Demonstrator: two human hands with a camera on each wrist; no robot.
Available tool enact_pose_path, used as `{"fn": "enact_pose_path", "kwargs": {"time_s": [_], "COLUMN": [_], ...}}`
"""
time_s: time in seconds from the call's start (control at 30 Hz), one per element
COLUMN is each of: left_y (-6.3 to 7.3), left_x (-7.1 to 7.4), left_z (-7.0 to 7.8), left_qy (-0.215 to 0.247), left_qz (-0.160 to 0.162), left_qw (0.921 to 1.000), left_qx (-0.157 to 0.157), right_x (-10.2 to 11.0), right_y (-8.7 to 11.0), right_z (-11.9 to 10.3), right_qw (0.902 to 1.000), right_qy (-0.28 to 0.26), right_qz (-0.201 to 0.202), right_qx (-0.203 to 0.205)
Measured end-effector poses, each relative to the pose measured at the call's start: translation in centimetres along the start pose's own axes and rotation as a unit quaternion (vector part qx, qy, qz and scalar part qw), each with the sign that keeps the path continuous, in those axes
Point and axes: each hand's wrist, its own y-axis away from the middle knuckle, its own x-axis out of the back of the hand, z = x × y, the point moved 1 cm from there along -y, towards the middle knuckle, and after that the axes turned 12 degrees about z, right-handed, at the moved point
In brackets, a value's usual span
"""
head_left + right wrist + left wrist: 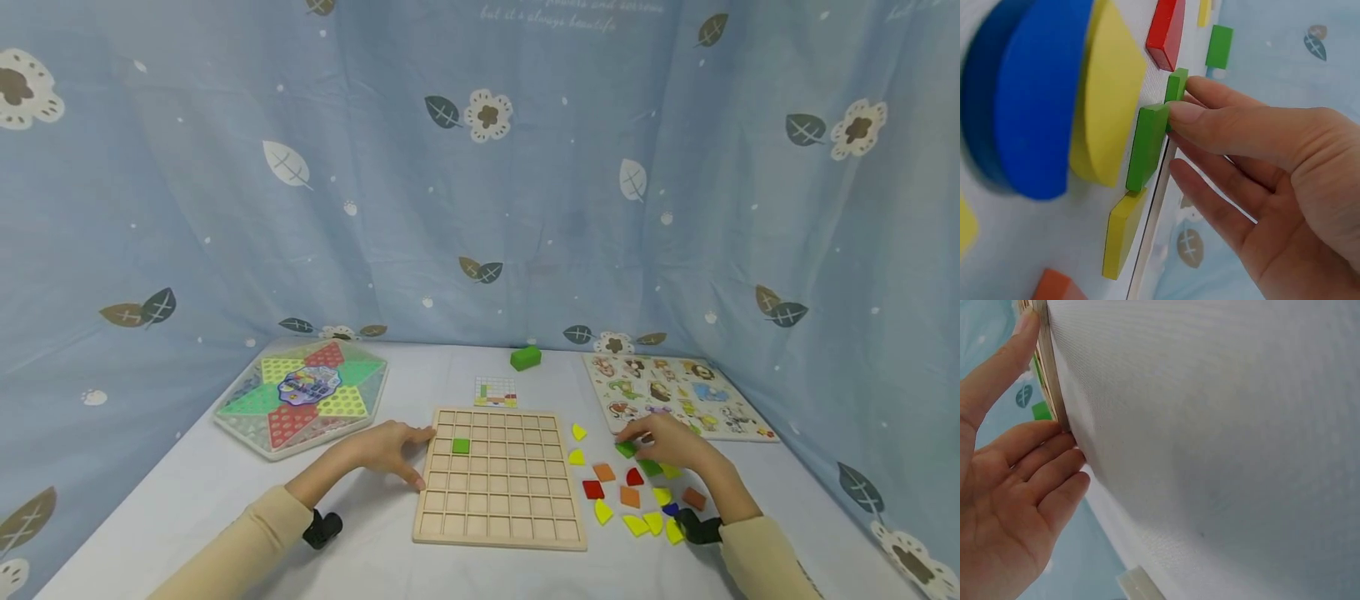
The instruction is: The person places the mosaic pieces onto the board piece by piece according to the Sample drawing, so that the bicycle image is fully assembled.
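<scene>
My left hand rests against the left edge of a wooden grid board, fingers fairly straight, the thumb and fingertips touching its side. One green square tile sits in a cell toward the board's upper left. On the right, my right hand pinches a green tile between thumb and fingers, low over the table. Beside it lies a second green tile. Around them are yellow quarter-round tiles, orange squares, red tiles and a blue piece.
A small printed pattern card lies behind the board, with a green block farther back. A hexagonal game board stands left; an animal puzzle board lies at the back right. A patterned curtain hangs behind the table.
</scene>
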Motion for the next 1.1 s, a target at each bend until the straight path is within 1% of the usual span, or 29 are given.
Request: {"fn": "enact_pose_path", "kwargs": {"time_s": [0.23,0.47,0.63,0.73,0.9,1.03,1.1], "left_y": [-0.1,0.0,0.1,0.1,-0.1,-0.1,-0.2], "left_x": [0.0,0.1,0.2,0.3,0.2,0.1,0.1], "left_z": [-0.1,-0.1,0.0,0.0,0.0,0.1,0.0], "left_qy": [-0.008,-0.008,-0.004,-0.004,-0.003,-0.005,-0.007], "left_qz": [0.0,0.002,0.0,-0.003,-0.006,-0.003,-0.002], "left_qw": [1.0,1.0,1.0,1.0,1.0,1.0,1.0], "left_qx": [0.004,0.0,-0.002,-0.001,0.002,0.003,0.004], "right_x": [-0.1,-0.2,0.1,0.2,0.3,0.2,0.0], "right_y": [-0.2,-0.3,-0.3,-0.4,-0.6,-0.7,-0.8], "right_z": [-0.1,-0.1,-0.6,-1.1,-2.3,-3.6,-4.4], "right_qw": [0.9999,1.0,1.0,0.9999,0.9987,0.996,0.995], "right_qy": [-0.013,0.001,0.002,0.005,0.008,-0.007,-0.019], "right_qz": [-0.002,0.005,0.007,0.011,0.029,0.045,0.044], "right_qx": [-0.009,-0.003,0.003,0.012,0.042,0.076,0.088]}}
